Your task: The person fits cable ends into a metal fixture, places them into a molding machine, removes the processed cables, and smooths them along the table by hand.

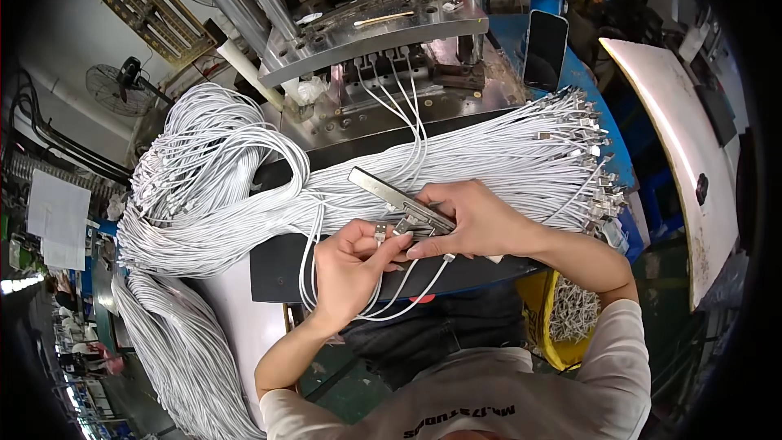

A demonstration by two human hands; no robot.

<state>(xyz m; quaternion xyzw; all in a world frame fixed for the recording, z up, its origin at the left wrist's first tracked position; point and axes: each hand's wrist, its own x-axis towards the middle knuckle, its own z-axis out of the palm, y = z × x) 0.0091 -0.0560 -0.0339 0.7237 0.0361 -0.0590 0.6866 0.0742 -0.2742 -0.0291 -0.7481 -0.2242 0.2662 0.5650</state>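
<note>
My right hand [481, 216] is closed around a long metal bar-shaped mold piece [383, 191], which slants up to the left. Against it, my left hand [346, 265] has its fingers pinched together. A white cable with a metal USB plug [380, 233] is held in that hand, its plug showing at the fingertips. More white cable [419, 281] loops below both hands, and one plug end [448, 258] hangs under my right hand. How the plugs sit in the mold piece is partly hidden by my fingers.
A large bundle of white cables [489, 163] lies across the bench behind my hands. Beyond it stands a press [375, 37] with several cables in its lower block. A phone [544, 49] leans at the right. A yellow bin [533, 318] with white scraps is beside me.
</note>
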